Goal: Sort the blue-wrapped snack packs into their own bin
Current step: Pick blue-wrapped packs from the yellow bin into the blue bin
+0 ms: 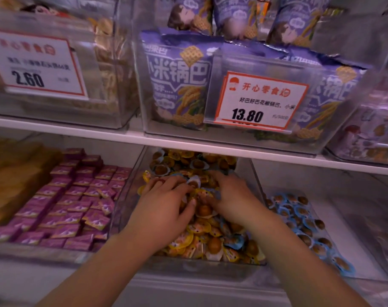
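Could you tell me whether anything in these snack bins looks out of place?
Yes. Blue-wrapped packs lie scattered among the yellow-wrapped packs in the middle bin, while the right-hand bin holds only blue ones. Both hands, left hand and right hand, are in that mixed pile.

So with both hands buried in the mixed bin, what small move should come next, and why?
Probably the right hand should pinch one blue-wrapped pack and carry it to the right bin, where only blue packs lie; the middle bin mixes yellow and blue.
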